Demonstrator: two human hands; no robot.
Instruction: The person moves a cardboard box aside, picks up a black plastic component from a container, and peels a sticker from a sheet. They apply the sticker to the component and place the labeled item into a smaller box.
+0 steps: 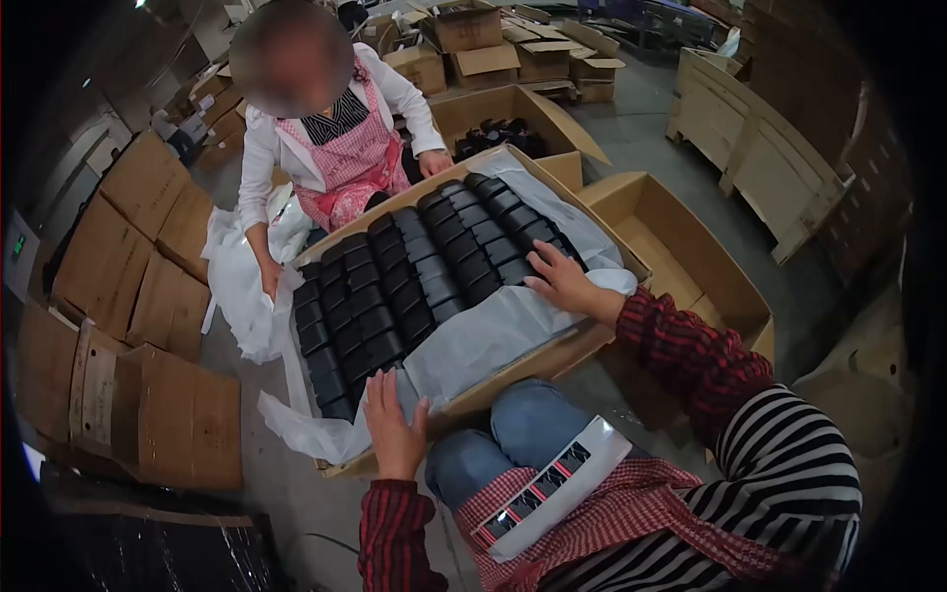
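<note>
Rows of glossy black plastic pieces point(395, 281) fill a shallow cardboard box point(493, 390) lined with white plastic film point(488, 340). My left hand point(395, 429) lies at the box's near left edge, fingers apart, with its fingertips by the film and the nearest pieces. Over the right side of the box, my right hand point(562, 281) has its fingers stretched out onto the black pieces and the film. Neither hand grips anything that I can see. A white sheet with black and red labels point(547, 483) rests on my lap.
Across the box sits a co-worker in a pink apron point(345, 163), a hand at each side of it. An open carton point(681, 247) stands at the right, another with dark items point(503, 138) behind. Stacked cartons point(148, 257) line the left; a wooden crate point(755, 138) is far right.
</note>
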